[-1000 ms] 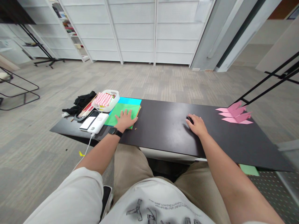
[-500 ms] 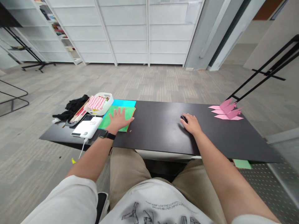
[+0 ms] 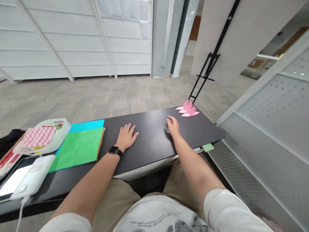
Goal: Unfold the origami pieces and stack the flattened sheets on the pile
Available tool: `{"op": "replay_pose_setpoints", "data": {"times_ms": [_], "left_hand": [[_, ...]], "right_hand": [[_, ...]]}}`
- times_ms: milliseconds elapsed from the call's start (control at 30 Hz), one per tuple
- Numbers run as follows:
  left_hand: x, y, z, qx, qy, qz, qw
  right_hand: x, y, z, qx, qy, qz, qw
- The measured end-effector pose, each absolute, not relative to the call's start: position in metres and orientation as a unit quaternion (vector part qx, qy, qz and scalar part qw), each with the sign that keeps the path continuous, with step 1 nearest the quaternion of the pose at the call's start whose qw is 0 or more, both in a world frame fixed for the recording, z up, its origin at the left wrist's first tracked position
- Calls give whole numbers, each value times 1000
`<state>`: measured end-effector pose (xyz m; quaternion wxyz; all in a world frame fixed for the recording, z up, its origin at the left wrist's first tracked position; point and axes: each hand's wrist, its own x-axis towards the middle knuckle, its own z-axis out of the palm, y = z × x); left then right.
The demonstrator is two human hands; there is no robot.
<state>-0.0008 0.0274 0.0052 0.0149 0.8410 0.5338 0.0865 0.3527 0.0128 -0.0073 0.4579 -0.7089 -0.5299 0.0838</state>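
My left hand (image 3: 126, 137), with a black watch (image 3: 114, 150) on its wrist, lies flat with spread fingers on the dark table (image 3: 147, 141). It rests just right of a stack of coloured paper, a green sheet (image 3: 80, 146) on top and a blue sheet (image 3: 88, 125) showing behind. Slightly above the tabletop, my right hand (image 3: 173, 125) is loosely curled, thumb and forefinger a little apart, with nothing visible in it. Beyond it, near the far right corner, stand several folded pink paper pieces (image 3: 189, 112) with upright points.
At the left sit a white basket (image 3: 63, 132) holding a pink zigzag-patterned packet, a white device (image 3: 33, 177) with a cable, and black cloth (image 3: 11, 138). A light green piece (image 3: 208, 147) juts out below the table's right edge. A black stand (image 3: 205, 72) rises behind the table.
My view has turned to the right. My left hand has left the green paper and moved right onto the bare tabletop. My right hand has shifted closer to the pink pieces and lifted slightly.
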Motion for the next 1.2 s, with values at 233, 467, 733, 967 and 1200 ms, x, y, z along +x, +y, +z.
{"op": "replay_pose_setpoints", "data": {"times_ms": [233, 467, 733, 967, 1200], "left_hand": [[-2, 27, 4, 836, 538, 103, 6], [1, 26, 6, 834, 541, 105, -11], [2, 26, 8, 829, 549, 107, 0], [2, 25, 9, 830, 547, 112, 14], [-11, 33, 11, 759, 546, 305, 180]], "right_hand": [[464, 5, 8, -817, -349, 4, 459], [524, 21, 20, -825, -408, 45, 389], [531, 10, 18, -839, -419, 34, 344], [479, -23, 40, -821, -444, 4, 359], [334, 14, 79, -619, -617, 150, 462]]}}
